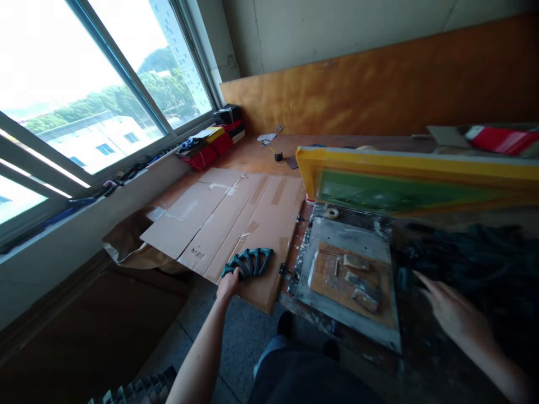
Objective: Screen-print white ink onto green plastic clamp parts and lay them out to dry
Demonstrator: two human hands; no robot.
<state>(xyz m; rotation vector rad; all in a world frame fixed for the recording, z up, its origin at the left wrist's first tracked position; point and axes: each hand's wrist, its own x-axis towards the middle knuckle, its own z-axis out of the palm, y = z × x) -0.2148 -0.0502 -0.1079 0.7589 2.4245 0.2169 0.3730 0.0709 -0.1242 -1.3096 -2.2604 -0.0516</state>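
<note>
On the near edge of the cardboard sheet [236, 219], my left hand [229, 285] has its thumb and fingers closed on the left end of a row of dark teal curved plastic parts [251, 262]. Several of these ribbed pieces lie side by side in a fan. My right hand [452, 308] is smeared by motion at the right, beside a heap of dark parts [471, 252]. A blurred teal piece [404, 278] shows just off its fingertips; whether the fingers grip it is unclear.
Between my hands lies a paint-stained metal plate [349, 224] with a wooden board [328, 283] and small blocks on it. Behind it, a yellow-framed green screen [379, 188] stands tilted up. A tape roll [332, 213] sits near its base. Boxes [210, 148] line the windowsill.
</note>
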